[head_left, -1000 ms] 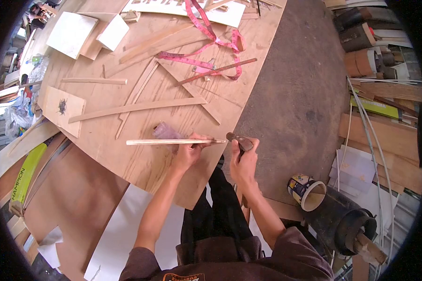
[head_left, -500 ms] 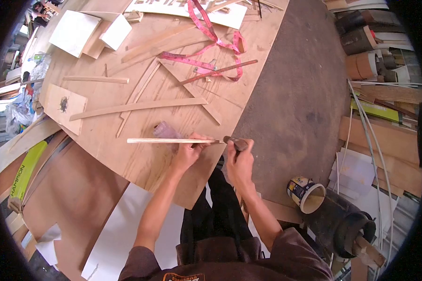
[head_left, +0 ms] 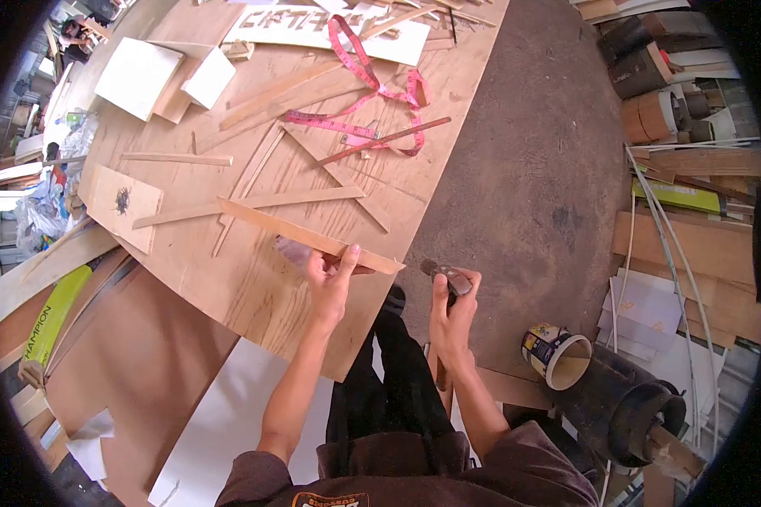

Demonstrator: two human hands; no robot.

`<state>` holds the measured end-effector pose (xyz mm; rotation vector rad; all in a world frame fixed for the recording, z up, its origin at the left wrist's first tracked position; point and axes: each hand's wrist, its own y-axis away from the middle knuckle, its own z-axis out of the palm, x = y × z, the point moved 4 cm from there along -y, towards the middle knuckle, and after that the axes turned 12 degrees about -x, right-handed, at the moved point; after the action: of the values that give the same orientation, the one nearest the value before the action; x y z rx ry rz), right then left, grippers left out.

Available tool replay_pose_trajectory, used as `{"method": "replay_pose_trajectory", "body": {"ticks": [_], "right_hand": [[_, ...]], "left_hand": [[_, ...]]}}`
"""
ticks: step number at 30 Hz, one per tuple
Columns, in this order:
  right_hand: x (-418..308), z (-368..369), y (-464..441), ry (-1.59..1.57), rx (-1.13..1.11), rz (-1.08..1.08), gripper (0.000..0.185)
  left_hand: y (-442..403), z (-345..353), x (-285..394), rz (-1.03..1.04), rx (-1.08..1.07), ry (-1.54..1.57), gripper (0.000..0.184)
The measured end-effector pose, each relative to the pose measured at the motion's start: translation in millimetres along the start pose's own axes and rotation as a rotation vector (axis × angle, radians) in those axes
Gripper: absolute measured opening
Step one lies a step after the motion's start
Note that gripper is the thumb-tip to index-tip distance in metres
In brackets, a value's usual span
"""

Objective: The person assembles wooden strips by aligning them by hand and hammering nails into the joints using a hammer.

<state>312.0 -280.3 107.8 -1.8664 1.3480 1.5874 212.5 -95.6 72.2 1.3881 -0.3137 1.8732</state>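
Note:
My left hand [head_left: 330,279] is closed around a thin wooden strip [head_left: 287,230], thumb on its face, above the near corner of the plywood table [head_left: 271,296]. The strip slants, its right end near the table's edge. Beside those fingers a purplish, translucent object [head_left: 293,252] is partly covered; its kind is unclear. My right hand [head_left: 455,313] grips a hammer [head_left: 448,275] close under its dark metal head, past the table edge and over the floor. A gap separates the head from the strip's end. Much of the handle is hidden by the hand.
More wooden strips [head_left: 249,208] lie crossed on the table, with a pink measuring tape [head_left: 355,51] behind. A small board [head_left: 135,228] bears a dark pile, perhaps nails. White boxes [head_left: 139,76] stand at the far left. A bucket [head_left: 566,362] is at the right.
The strip has turned in my left hand, so its broad face shows and its far end points up-left. My right hand and the hammer have moved right and down, away from it.

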Motion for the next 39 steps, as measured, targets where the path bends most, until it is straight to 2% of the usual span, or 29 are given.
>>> {"method": "replay_pose_trajectory", "body": {"ticks": [1,3,5,7,11,15,21,23,27,29,31,34,39], "right_hand": [[-5,0,2,0.006,0.000,-0.067,0.037],[-12,-4,9,0.007,-0.025,-0.057,0.036],[-30,-9,9,0.005,-0.046,-0.077,0.035],[-57,-16,16,0.011,-0.104,-0.166,0.034],[-94,-34,29,-0.028,-0.149,-0.209,0.032],[-127,-51,44,-0.024,-0.109,-0.322,0.032],[-161,-62,71,-0.038,-0.115,-0.352,0.030],[-166,-59,76,-0.160,-0.283,-0.278,0.029],[-155,-59,75,-0.160,-0.343,-0.329,0.024],[-154,-55,79,-0.020,-0.381,-0.262,0.024],[-150,-43,78,-0.055,-0.386,-0.224,0.029],[-172,-29,80,0.199,-0.398,-0.299,0.043],[-156,4,60,0.270,-0.468,-0.323,0.054]], "left_hand": [[1,2,4,-0.013,0.002,-0.018,0.025],[6,11,18,-0.021,-0.005,-0.043,0.025],[10,23,35,-0.122,0.043,0.061,0.024],[14,34,53,-0.072,0.022,0.068,0.025],[29,51,84,-0.031,-0.034,0.011,0.026],[45,69,116,0.016,-0.067,0.007,0.024],[69,82,143,0.142,-0.114,0.018,0.021],[80,85,151,0.136,-0.227,0.048,0.020],[98,71,153,0.157,-0.253,-0.013,0.026],[103,58,152,0.170,-0.206,0.001,0.028],[108,40,147,0.170,-0.150,0.021,0.029],[112,5,147,0.153,-0.089,-0.025,0.028],[125,-37,143,0.152,0.041,0.097,0.026]]}}
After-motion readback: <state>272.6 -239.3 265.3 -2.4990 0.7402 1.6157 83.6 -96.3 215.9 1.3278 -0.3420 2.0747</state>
